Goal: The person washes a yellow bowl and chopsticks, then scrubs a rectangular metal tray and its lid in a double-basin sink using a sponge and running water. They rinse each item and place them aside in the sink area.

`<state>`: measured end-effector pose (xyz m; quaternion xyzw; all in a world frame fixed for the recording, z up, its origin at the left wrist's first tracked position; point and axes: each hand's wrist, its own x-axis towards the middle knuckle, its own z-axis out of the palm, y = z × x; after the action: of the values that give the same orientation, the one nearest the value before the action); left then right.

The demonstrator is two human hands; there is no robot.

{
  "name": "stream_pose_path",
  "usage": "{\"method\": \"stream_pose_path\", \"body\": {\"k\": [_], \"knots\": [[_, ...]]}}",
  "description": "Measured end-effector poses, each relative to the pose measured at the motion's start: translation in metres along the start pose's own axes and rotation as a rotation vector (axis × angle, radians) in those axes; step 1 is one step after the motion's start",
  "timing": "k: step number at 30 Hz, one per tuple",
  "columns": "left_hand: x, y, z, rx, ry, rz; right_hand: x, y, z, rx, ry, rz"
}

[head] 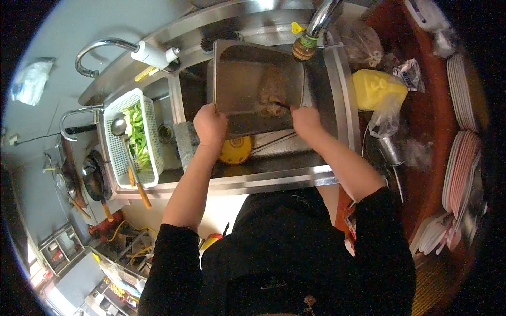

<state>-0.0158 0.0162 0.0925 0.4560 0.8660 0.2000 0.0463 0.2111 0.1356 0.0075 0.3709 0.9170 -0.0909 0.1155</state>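
A rectangular stainless steel pan (pixel 241 79) is tilted over the right sink basin, with brownish, cloudy matter (pixel 272 93) in its lower right part. My left hand (pixel 211 124) grips the pan's near left corner. Closed around a thin dark handle (pixel 281 105) at the pan's near right edge is my right hand (pixel 306 121); what the handle ends in is hidden in the brownish matter. A round yellow object (pixel 236 150) lies in the basin below the pan, beside thin dark sticks (pixel 276 142). A grey cloth (pixel 184 144) hangs over the divider near my left hand.
Left of the basin, a white plastic basket (pixel 152 142) holds green leafy vegetables, with a ladle (pixel 119 127) laid across it. A chrome faucet (pixel 322 19) rises behind the pan. A yellow jug (pixel 377 89), plastic bags and stacked plates (pixel 460 93) stand to the right.
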Motion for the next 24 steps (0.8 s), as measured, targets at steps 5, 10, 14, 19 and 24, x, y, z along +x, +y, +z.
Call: {"method": "stream_pose_path", "body": {"k": [5, 10, 14, 19, 24], "knots": [[-0.005, 0.0, -0.013, -0.005, -0.053, 0.022, 0.016, 0.042, -0.033, -0.286, 0.095, -0.032], [-0.006, -0.001, -0.02, -0.038, -0.063, -0.002, 0.028, 0.054, -0.059, -0.225, 0.097, -0.085], [-0.001, 0.003, -0.031, -0.044, -0.068, -0.029, 0.008, 0.064, -0.059, -0.22, 0.028, -0.079], [-0.007, -0.003, -0.009, -0.052, -0.099, -0.05, -0.044, 0.054, -0.057, -0.155, -0.158, -0.023], [-0.012, -0.005, 0.019, -0.1, -0.028, -0.009, -0.089, 0.053, -0.019, 0.0, -0.227, -0.051]]}}
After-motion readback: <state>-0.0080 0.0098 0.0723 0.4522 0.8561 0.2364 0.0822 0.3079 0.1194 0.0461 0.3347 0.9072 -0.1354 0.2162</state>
